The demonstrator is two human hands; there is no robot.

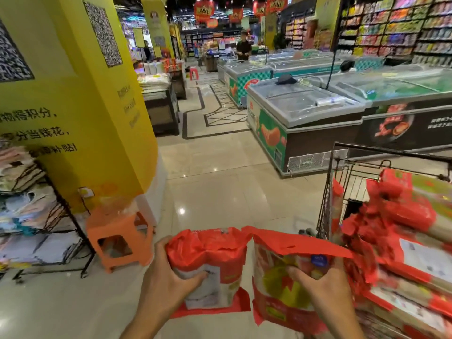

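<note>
My left hand (168, 282) grips a crinkly red plastic packet (210, 263); my right hand (322, 289) grips a second glossy red-and-green packet (288, 287), both held above the tiled floor beside a black wire trolley (327, 206)

I hold two crinkly, glossy red plastic packets (210, 263) beside my black wire metal cart (327, 192); the tiled floor (220, 192) shines, polished smooth.

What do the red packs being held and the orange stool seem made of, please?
Left pack and right pack: thin glossy plastic film, probably; it creases under the left hand and right hand. Orange stool: moulded plastic, seemingly; uniform colour, dull sheen.
</note>
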